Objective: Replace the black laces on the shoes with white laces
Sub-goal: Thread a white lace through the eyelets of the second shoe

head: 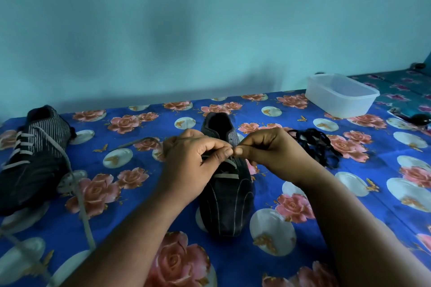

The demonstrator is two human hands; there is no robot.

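The shoe (227,193) being laced is set on the flowered bed cover (303,251) with its long axis running straight away, toe nearest, so its upper eyelets lie directly under the fingers. The white lace (225,176) is pinched above the tongue by the left hand (189,165) and right hand (268,151), thumbs nearly touching. Beyond the right fingers the removed black laces (314,144) are heaped; far left of the left fingers the other shoe (30,158) is already laced white

Two shoes (227,184) (32,158) (both dark), one tub (341,94).
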